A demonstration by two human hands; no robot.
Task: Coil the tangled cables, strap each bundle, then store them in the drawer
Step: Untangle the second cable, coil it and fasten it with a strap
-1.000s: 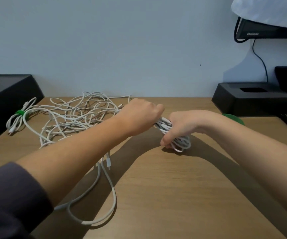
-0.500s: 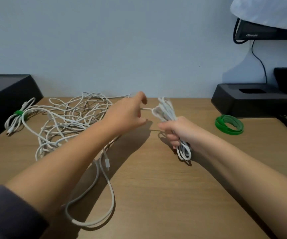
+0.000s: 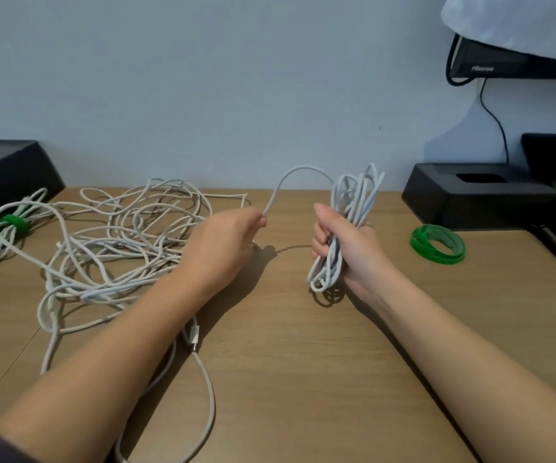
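Note:
My right hand [image 3: 343, 248] grips a coiled bundle of white cable [image 3: 353, 202] upright above the wooden desk [image 3: 303, 379]. A free strand [image 3: 300, 170] arches from the top of the bundle over to my left hand [image 3: 226, 242], which pinches it between thumb and fingers. A tangle of white cables [image 3: 116, 242] lies on the desk to the left, partly under my left forearm. At the far left rests a coiled cable bound by a green strap [image 3: 14, 222]. Loose green straps [image 3: 437, 243] lie to the right of my right hand.
A black box [image 3: 6, 175] stands at the left edge. A black stand [image 3: 480, 195] sits at the back right, under a monitor [image 3: 517, 61] with a dark cord. A cable plug [image 3: 194, 335] lies by my left forearm. The wall runs close behind the desk.
My hands have drawn apart. The right hand turned the bundle upright and lifted it; the left hand pulled leftward with a strand now arching between them. The green straps came into view.

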